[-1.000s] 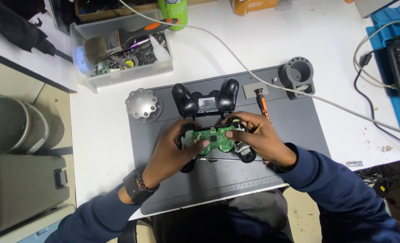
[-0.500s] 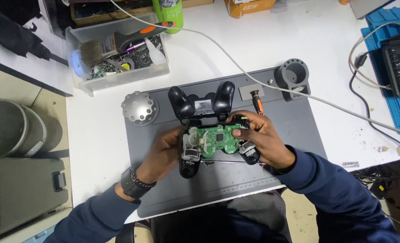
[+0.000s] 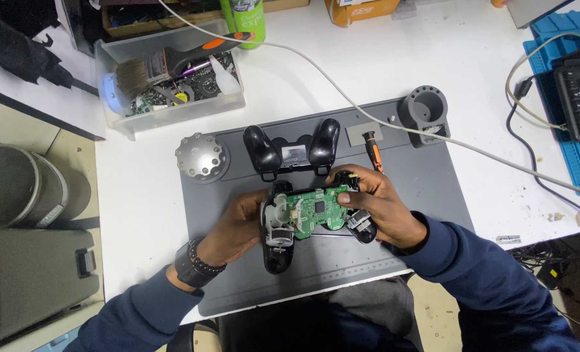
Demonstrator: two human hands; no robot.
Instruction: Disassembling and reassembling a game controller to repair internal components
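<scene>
Two hands gripped the open controller [image 3: 316,218] over the mat [image 3: 433,189]: left hand [image 3: 237,225] cupped its side, right hand [image 3: 381,208] pinched the board [image 3: 316,210], steadying it.

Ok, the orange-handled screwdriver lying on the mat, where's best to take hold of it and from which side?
Probably by the black-and-orange handle of the screwdriver, from above on the far side. It lies flat on the grey mat beside the grey square pad, and its near end runs under the right hand, so only the handle is free. The white cable crosses just beyond it.
</scene>
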